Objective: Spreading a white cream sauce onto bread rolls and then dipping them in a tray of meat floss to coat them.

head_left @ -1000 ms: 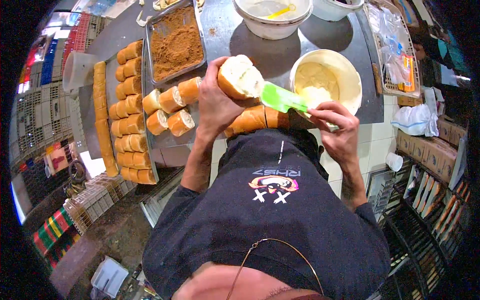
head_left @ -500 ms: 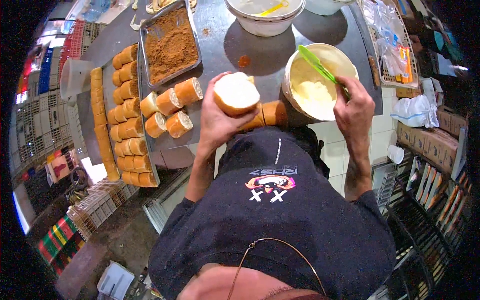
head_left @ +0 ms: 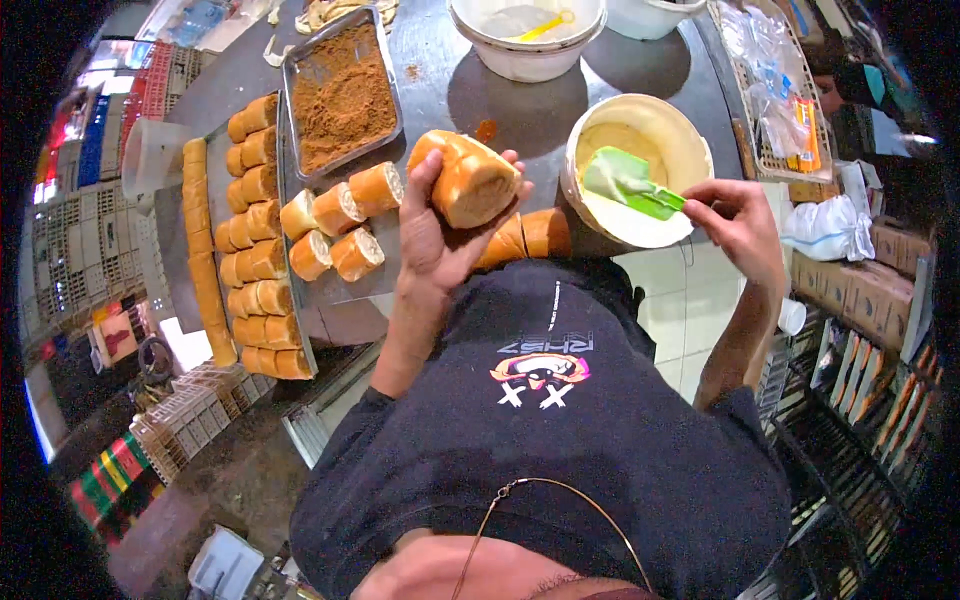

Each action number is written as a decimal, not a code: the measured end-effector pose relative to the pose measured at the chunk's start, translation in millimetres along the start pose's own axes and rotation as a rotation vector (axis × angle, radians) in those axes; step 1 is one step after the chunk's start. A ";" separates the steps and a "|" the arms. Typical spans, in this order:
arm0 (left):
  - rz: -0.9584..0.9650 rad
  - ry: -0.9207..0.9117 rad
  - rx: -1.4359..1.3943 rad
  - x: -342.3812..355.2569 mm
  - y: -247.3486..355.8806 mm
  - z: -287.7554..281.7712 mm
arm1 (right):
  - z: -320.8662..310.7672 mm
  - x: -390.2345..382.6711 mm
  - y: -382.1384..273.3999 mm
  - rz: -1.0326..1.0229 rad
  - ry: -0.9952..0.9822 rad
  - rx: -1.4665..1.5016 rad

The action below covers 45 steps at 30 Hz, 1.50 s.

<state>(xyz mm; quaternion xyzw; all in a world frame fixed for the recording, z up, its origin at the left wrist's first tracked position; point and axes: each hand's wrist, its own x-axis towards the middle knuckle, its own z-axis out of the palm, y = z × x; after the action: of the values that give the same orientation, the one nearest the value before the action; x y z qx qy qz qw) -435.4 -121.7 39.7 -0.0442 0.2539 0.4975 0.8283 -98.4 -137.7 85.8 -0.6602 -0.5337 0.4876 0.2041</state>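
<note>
My left hand [head_left: 430,235] grips a golden bread roll [head_left: 465,178] above the table's near edge, its browned crust up and a cut end toward me. With my right hand [head_left: 735,222] I pinch the handle of a green spatula [head_left: 628,182]. Pale cream coats its broad blade, which is over the mouth of a white bucket [head_left: 697,140]. Inside the bucket lies pale yellow cream [head_left: 625,217]. Two more bread pieces [head_left: 545,232] sit at the table edge beside my left hand, partly hidden. To the left, several cut bread pieces [head_left: 340,210] lie on the table.
A metal tray [head_left: 290,110] of brown crumbs stands at the left, beside a board with rows of bread [head_left: 262,268]. White tubs [head_left: 530,62] stand at the far side, one with a yellow utensil. A basket [head_left: 820,150] of plastic bags is at the right.
My left hand has turned the roll, so the white face that showed is now out of sight. The spatula's blade has swung down over the bucket, and my right hand has shifted outward.
</note>
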 end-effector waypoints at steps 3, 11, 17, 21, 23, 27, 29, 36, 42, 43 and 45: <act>-0.067 -0.019 -0.044 12.9 -15.7 18.4 | 35.4 -11.2 -9.7 -0.173 0.191 0.249; -0.074 -0.003 -0.077 13.6 -26.5 66.1 | 114.2 5.7 -5.5 -0.804 0.532 -0.148; -0.009 -0.009 -0.035 5.4 -13.2 54.5 | 87.2 2.2 1.1 -0.783 0.570 -0.119; 0.008 -0.052 0.037 1.9 -27.4 48.6 | 115.2 21.0 -16.9 -0.958 0.574 -0.128; 0.061 -0.009 0.058 1.7 -26.2 51.4 | 125.8 31.2 -13.6 -0.813 0.632 -0.060; 0.327 0.092 0.297 14.1 14.1 4.5 | 121.1 35.9 -3.7 -0.651 0.649 0.021; 0.644 0.267 0.849 26.6 40.1 -18.7 | 107.6 35.6 6.9 -0.600 0.735 0.028; 0.722 0.280 2.720 85.1 102.5 -137.0 | 65.4 25.3 -10.7 -0.595 0.811 -0.131; 0.597 -0.042 2.603 75.9 58.3 -98.4 | 47.4 3.7 -15.5 -0.252 0.676 -0.401; 0.575 -0.131 2.545 72.0 42.7 -94.6 | 49.8 6.4 -7.7 -0.243 0.591 -0.525; 0.732 -0.270 2.554 77.1 12.4 -94.8 | 63.0 19.7 2.1 -0.133 0.344 -0.784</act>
<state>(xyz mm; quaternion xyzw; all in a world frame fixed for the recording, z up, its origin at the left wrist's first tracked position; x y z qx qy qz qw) -452.6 -84.5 -76.1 0.8766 0.4522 0.1050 0.1265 -152.5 -136.5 48.0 -0.7235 -0.6782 0.1167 0.0547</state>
